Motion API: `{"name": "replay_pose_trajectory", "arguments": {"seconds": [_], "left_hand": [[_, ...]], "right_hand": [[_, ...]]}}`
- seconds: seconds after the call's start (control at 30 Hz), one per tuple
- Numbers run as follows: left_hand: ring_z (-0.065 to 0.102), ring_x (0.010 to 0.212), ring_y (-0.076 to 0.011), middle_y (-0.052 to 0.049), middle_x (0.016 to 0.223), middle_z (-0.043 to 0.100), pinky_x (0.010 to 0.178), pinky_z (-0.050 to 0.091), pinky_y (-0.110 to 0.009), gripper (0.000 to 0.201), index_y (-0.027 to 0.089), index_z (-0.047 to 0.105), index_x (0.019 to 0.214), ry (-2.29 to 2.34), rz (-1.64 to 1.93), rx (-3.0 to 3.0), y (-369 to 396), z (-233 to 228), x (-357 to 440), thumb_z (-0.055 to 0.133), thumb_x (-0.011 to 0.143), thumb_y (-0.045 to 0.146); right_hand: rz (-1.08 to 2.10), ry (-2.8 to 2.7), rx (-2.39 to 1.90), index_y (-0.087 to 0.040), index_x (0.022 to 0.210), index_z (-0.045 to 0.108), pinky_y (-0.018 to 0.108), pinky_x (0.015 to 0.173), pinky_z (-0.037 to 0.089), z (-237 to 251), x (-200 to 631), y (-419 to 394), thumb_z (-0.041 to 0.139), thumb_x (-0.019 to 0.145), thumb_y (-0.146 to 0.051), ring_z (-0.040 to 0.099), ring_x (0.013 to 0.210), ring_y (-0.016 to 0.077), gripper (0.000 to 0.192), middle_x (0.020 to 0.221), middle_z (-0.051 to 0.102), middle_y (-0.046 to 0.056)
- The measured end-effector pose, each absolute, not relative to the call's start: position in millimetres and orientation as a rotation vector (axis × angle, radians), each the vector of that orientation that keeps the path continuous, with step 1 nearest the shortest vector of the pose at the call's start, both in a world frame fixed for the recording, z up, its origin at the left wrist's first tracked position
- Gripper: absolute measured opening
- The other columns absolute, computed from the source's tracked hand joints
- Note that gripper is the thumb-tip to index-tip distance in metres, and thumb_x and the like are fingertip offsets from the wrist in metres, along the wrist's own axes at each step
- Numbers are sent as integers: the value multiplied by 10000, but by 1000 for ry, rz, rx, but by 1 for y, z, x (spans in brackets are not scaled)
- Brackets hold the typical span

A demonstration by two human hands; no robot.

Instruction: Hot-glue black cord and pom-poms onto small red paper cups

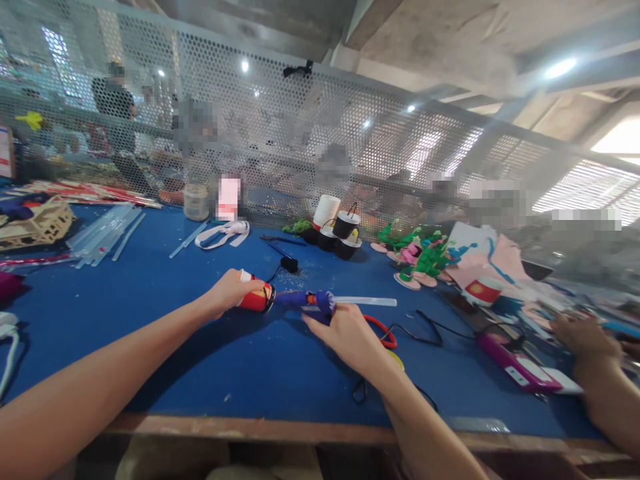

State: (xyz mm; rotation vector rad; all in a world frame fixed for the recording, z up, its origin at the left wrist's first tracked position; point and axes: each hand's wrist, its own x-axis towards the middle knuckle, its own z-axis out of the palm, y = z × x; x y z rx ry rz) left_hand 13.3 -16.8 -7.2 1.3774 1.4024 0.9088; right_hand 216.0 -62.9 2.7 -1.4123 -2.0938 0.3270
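In my left hand (233, 293) is a red paper cup (254, 297), tipped on its side with its dark-edged end toward the middle of the table. My right hand (345, 332) is wrapped round a blue hot glue gun (320, 301). A clear glue stick (367, 301) pokes out of the gun's back. The gun's nozzle points left and lies close to the cup's end; whether they touch I cannot tell. Behind the cup lies a dark tool with a black blob (289, 264) at its tip. Near my right hand a red ring (384, 331) rests on the table.
Black and white cups (346, 227) are stacked at the back. Loose glue sticks (105, 233) lie at left, and green craft plants (425, 257) stand at right. A purple power strip (520, 363) with cables lies near another person's hand (587, 337). A perforated metal screen (280, 120) rises behind.
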Motion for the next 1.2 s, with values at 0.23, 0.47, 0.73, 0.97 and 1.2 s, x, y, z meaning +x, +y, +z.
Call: {"name": "replay_pose_trajectory", "arguments": {"seconds": [0.23, 0.47, 0.73, 0.97, 1.2], "left_hand": [[325, 407, -74, 59, 419, 409, 439, 198, -233, 288, 156, 478, 486, 1331, 925, 1472, -17, -10, 14, 588, 563, 411], [286, 423, -65, 58, 426, 373, 427, 183, -223, 310, 156, 465, 475, 1254, 953, 1602, -20, -11, 14, 564, 601, 421], [254, 442, -67, 57, 437, 311, 426, 175, -227, 322, 181, 383, 449, 1244, 955, 1734, -24, -7, 14, 526, 638, 399], [239, 440, -68, 66, 446, 284, 410, 177, -221, 333, 196, 349, 461, 1272, 919, 1925, -29, -9, 16, 483, 665, 423], [335, 441, -73, 57, 469, 367, 441, 236, -217, 226, 188, 401, 499, 1262, 943, 2280, -33, -7, 19, 448, 690, 298]], "right_hand": [[783, -1607, -1529, -166, 773, 509, 234, 395, 382, 13, 228, -47, 588, 642, -360, 478, 370, 123, 248, 417, 494, -53], [565, -1616, -1677, -165, 630, 483, 217, 432, 400, 6, 261, 5, 453, 778, -429, 494, 413, 102, 305, 484, 507, -13], [389, -1706, -1980, -171, 455, 460, 294, 524, 421, -12, 263, 39, 555, 750, -297, 588, 534, 213, 334, 438, 517, 59], [269, -2059, -1514, -180, 696, 635, 278, 732, 408, 17, 214, -1, 589, 738, -289, 564, 783, 162, 125, 797, 626, 58], [507, -2092, -1285, -155, 634, 559, 259, 624, 420, 17, 158, -31, 591, 707, -186, 528, 650, 126, 85, 690, 545, 19]]}}
